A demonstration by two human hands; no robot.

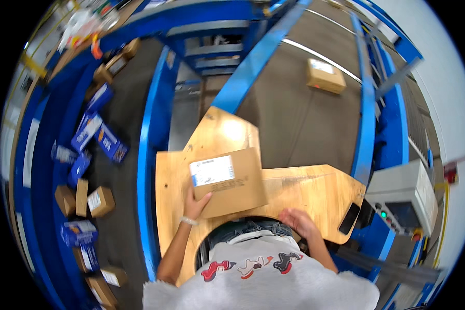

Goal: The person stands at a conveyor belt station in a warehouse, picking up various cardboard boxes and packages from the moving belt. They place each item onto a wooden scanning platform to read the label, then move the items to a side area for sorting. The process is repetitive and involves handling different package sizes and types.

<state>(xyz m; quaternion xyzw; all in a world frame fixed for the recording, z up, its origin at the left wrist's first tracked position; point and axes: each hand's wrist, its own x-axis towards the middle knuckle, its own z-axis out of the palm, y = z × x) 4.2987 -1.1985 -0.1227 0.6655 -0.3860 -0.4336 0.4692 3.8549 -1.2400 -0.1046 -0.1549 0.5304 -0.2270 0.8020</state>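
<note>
A brown cardboard box point(240, 192) with a white label on its upper face is over the wooden worktop point(310, 194), in front of my body. My left hand point(195, 206) is closed on the box's lower left edge, the thumb lying over its upper face. Whether the box rests fully on the wood or is slightly raised, I cannot tell. To the right of the box and apart from it, my right hand point(300, 222) is at the worktop's near edge, empty, with its fingers loosely stretched out and a little blurred.
A phone point(349, 218) lies at the worktop's right end, beside a grey control box point(403, 199). Ahead, a labelled carton point(325, 76) sits on a dark conveyor belt point(305, 119). On the left, a blue-walled belt point(124, 201) carries several brown boxes and blue packages point(108, 142).
</note>
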